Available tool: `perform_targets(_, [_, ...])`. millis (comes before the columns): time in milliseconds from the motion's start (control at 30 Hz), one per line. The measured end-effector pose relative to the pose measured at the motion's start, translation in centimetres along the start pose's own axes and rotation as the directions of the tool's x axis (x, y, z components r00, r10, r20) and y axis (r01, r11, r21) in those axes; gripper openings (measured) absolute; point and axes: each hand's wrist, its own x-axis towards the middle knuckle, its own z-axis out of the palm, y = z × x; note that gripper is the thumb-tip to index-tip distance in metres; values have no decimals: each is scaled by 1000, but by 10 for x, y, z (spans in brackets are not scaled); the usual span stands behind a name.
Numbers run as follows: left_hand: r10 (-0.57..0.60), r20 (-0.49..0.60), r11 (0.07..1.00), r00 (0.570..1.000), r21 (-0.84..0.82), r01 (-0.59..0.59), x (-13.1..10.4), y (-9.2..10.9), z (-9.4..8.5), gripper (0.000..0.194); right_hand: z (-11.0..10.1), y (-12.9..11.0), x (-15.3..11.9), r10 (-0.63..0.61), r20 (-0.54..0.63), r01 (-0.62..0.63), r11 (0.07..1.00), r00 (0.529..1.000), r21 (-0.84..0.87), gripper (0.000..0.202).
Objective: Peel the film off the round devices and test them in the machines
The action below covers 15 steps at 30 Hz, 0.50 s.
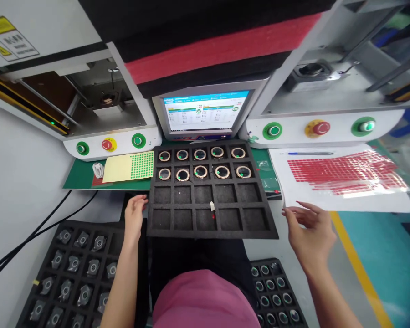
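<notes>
A black foam tray (pixel 194 209) lies in front of me, its front part past the green bench edge. Its two far rows hold round dark discs (pixel 200 171) with gold rims and green dots; the two near rows have no discs. A small white tag (pixel 212 206) sits on the tray. My left hand (pixel 135 209) is beside the tray's left edge, fingers bent together, whatever they may hold hidden. Right of the tray, my right hand (pixel 310 225) has its fingers apart and holds nothing, near the edge of a white sheet (pixel 362 204).
Two machines with green buttons (pixel 138 140) and red buttons (pixel 321 128) flank a monitor (pixel 205 111). Green sticker dots (pixel 141 165) lie left, red stickers (pixel 345 173) and a pen (pixel 310 153) right. Lower trays hold wrapped parts (pixel 65 290) at left and discs (pixel 276 299) at right.
</notes>
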Motion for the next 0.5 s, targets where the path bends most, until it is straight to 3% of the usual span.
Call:
perform_targets(100, [-77,135,986,988,159,55,-5,-11,4,14,6,18,-7,168,37,-170,984,985,52,62])
perform_targets(233, [-137,227,959,964,275,72,-2,-7,17,19,25,26,-12,317,218,-347,931,923,115,59])
perform_targets(367, [-54,219,954,974,301,-14,-8,-2,21,17,37,20,-14,341,334,-419,886,879,198,51])
perform_targets(500, [18,234,962,972,259,-80,-22,-3,12,22,26,14,-19,304,324,-393,882,896,260,60])
